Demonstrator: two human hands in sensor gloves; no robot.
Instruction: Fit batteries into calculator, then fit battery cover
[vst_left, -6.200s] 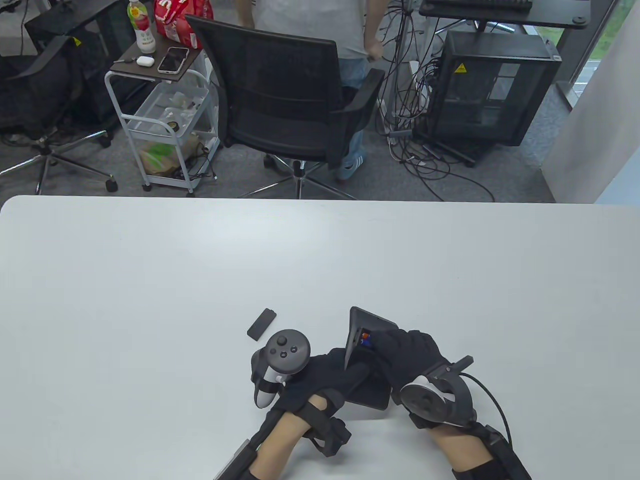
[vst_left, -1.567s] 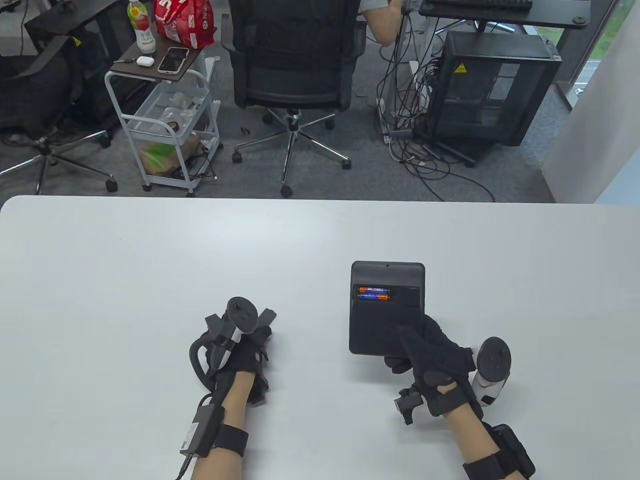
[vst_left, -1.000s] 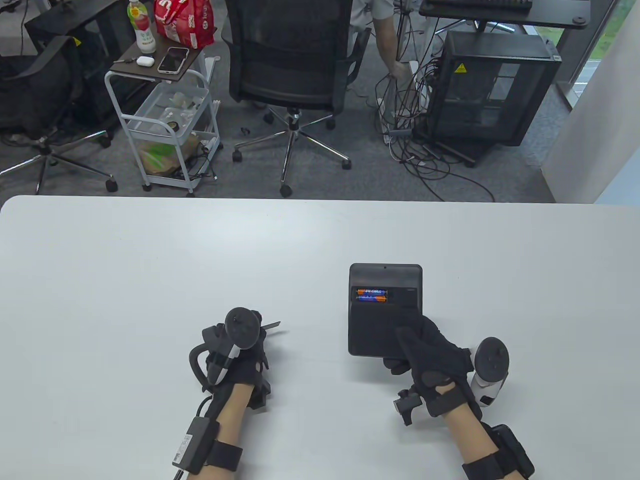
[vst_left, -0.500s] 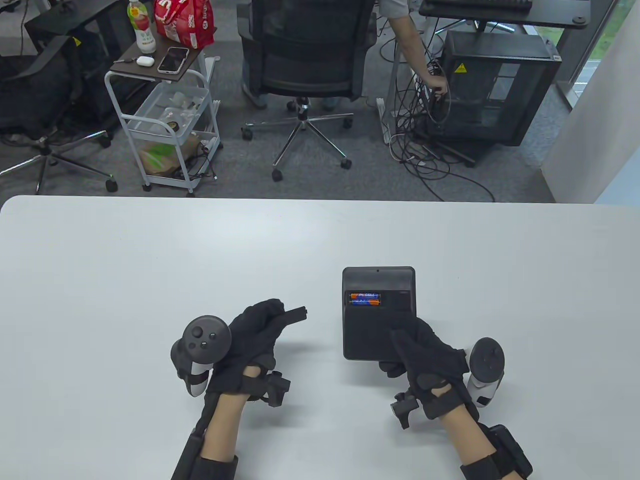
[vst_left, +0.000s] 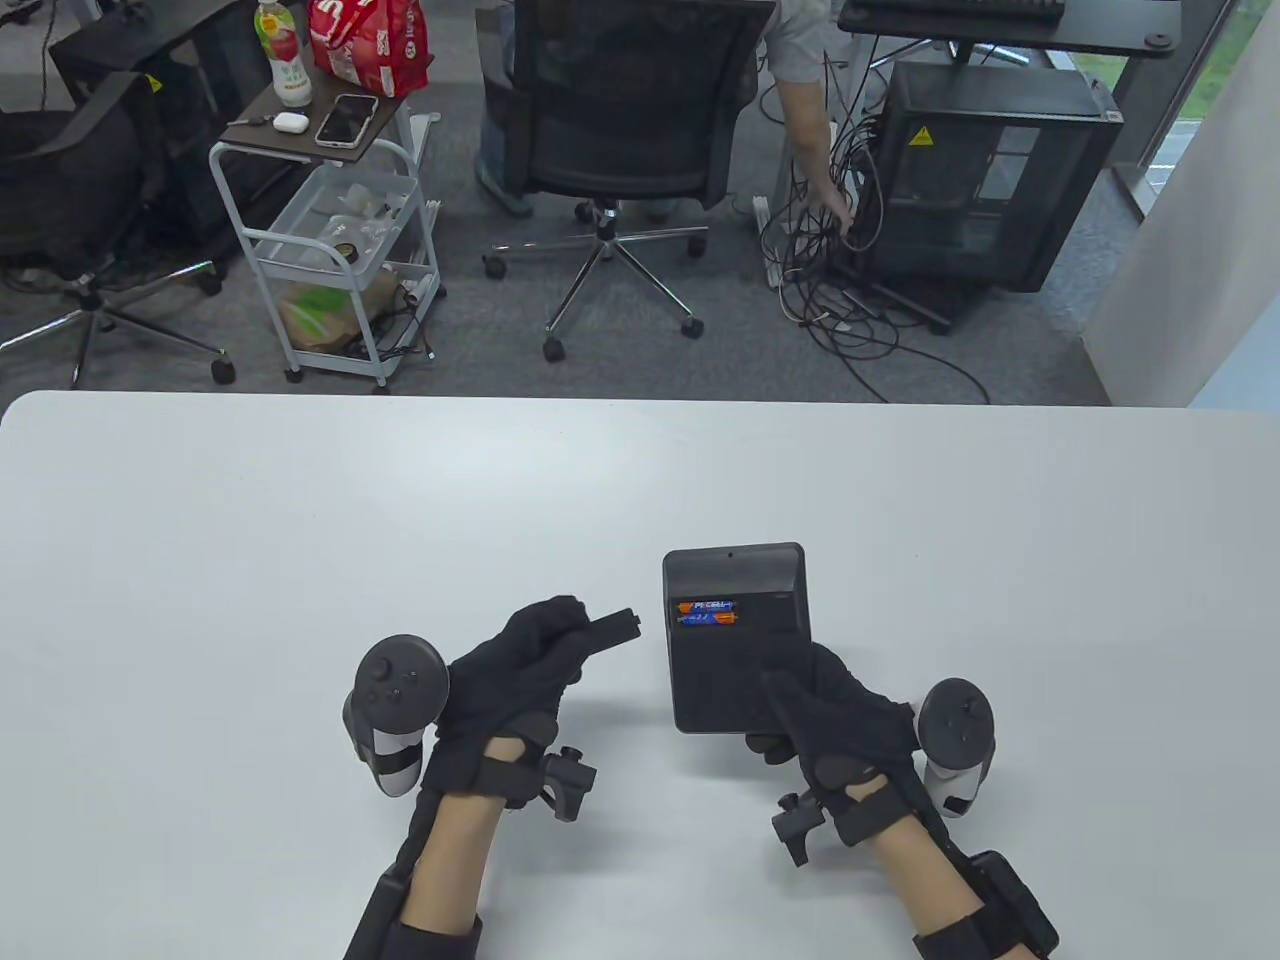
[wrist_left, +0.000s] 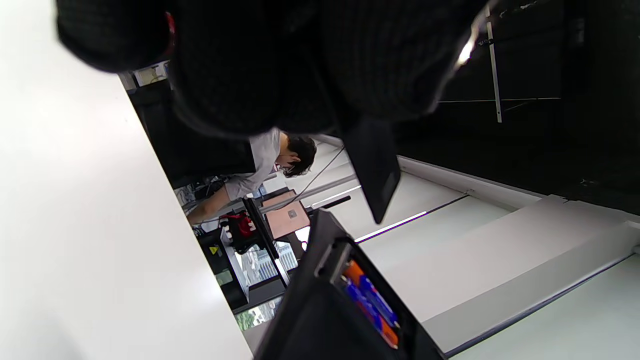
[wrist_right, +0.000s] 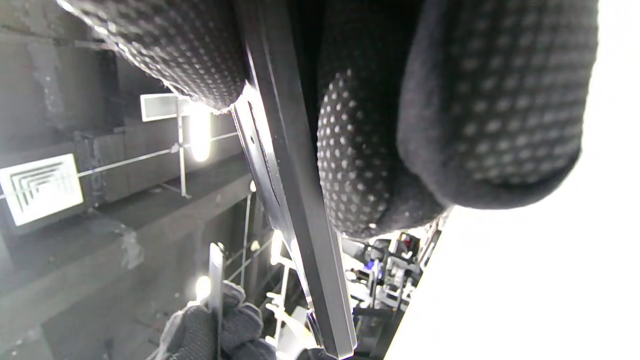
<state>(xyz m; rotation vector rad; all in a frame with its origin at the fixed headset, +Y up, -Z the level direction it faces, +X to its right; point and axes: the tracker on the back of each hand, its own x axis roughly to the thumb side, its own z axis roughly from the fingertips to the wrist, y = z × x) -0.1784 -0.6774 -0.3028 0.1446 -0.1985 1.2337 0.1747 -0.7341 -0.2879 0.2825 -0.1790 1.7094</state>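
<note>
A black calculator (vst_left: 735, 640) is held back side up, lifted off the white table (vst_left: 300, 520), with two orange-and-blue batteries (vst_left: 708, 612) in its open compartment. My right hand (vst_left: 835, 715) grips its near edge, thumb on top; in the right wrist view its fingers (wrist_right: 450, 100) pinch the calculator's edge (wrist_right: 295, 200). My left hand (vst_left: 520, 665) holds the flat black battery cover (vst_left: 612, 630) just left of the calculator, apart from it. In the left wrist view the cover (wrist_left: 375, 170) hangs above the calculator (wrist_left: 330, 310) and the batteries (wrist_left: 370, 300).
Beyond the table's far edge stand a black office chair (vst_left: 620, 130), a white cart (vst_left: 330, 220) with a phone and a bottle, a black computer case (vst_left: 980, 170) with tangled cables, and a person reaching into the cables.
My left hand picked the cover up off the table and carried it right toward the calculator. My right hand shifted the calculator left and nearer.
</note>
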